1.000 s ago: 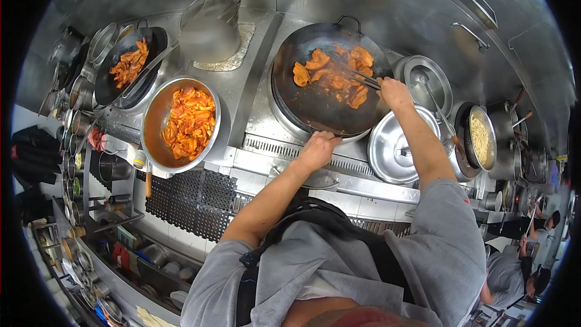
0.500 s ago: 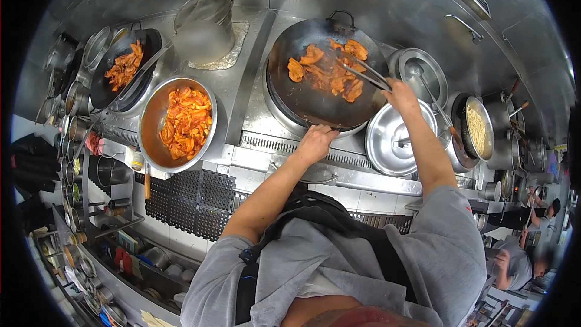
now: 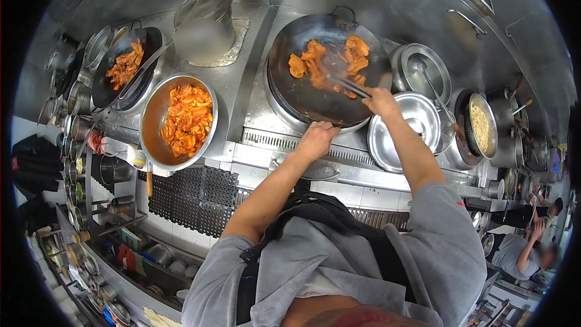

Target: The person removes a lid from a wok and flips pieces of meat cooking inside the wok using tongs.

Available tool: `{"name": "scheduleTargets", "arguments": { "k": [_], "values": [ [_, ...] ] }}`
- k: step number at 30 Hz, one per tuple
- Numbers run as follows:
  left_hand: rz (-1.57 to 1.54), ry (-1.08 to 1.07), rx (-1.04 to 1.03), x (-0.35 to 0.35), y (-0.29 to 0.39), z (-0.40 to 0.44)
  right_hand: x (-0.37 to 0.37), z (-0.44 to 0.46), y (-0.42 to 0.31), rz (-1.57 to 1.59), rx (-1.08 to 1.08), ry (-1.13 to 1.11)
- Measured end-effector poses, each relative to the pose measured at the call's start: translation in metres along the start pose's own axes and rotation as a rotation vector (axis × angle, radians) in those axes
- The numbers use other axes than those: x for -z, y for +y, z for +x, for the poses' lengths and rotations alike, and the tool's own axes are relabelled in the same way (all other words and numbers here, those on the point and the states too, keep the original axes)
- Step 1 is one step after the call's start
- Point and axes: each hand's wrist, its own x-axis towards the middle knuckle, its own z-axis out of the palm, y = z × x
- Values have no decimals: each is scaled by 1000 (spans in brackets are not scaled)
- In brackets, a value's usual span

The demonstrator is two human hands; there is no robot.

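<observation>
A large dark wok (image 3: 302, 100) sits on the burner in front of me. Orange-red marinated meat pieces (image 3: 355, 48) lie in it, and a little steam rises. My left hand (image 3: 319, 140) is closed at the wok's near edge; whatever part its fingers grip is hidden. With my right hand (image 3: 381, 103) I grip metal tongs (image 3: 351, 86), whose blurred tips are down among the meat. To the left, a steel bowl (image 3: 152, 122) holds more of the same coated meat.
A second wok (image 3: 104, 88) with meat stands far left, a ladle handle (image 3: 148, 68) lying across. Behind the bowl is a wire strainer basket (image 3: 206, 6). Right of the wok are a steel lid (image 3: 387, 145), a pot (image 3: 436, 63) and a noodle pan (image 3: 480, 121). Other people work far right.
My right hand and the tongs have swung left and toward me, parting the meat into left and right groups. My left hand stays at the wok's near edge.
</observation>
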Motion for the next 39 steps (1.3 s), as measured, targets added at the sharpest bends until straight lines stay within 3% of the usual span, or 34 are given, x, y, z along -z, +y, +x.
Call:
{"name": "scheduleTargets", "arguments": {
  "k": [5, 11, 14, 16, 21, 27, 32, 39],
  "values": [
    [28, 18, -17, 0, 0, -1, 5, -36, -29, -105, 174, 20],
    [51, 19, -15, 0, 2, -1, 42, -72, 9, -124, 239, 74],
    [54, 0, -15, 2, 2, -1, 53, -71, 33, -105, 194, 202],
    [57, 5, -17, -1, 0, -2, 61, -71, 34, -162, 79, 168],
    [55, 20, -16, -1, 0, -1, 33, -55, 21, -179, 40, 28],
    [47, 26, -24, -1, 0, 0, 51, -49, 14, 37, 31, 233],
    [57, 36, -28, -1, 2, -1, 56, -36, 9, 17, -28, 165],
    [41, 65, -38, -1, 3, -1, 53, -15, 22, 351, -78, 95]
  ]
}}
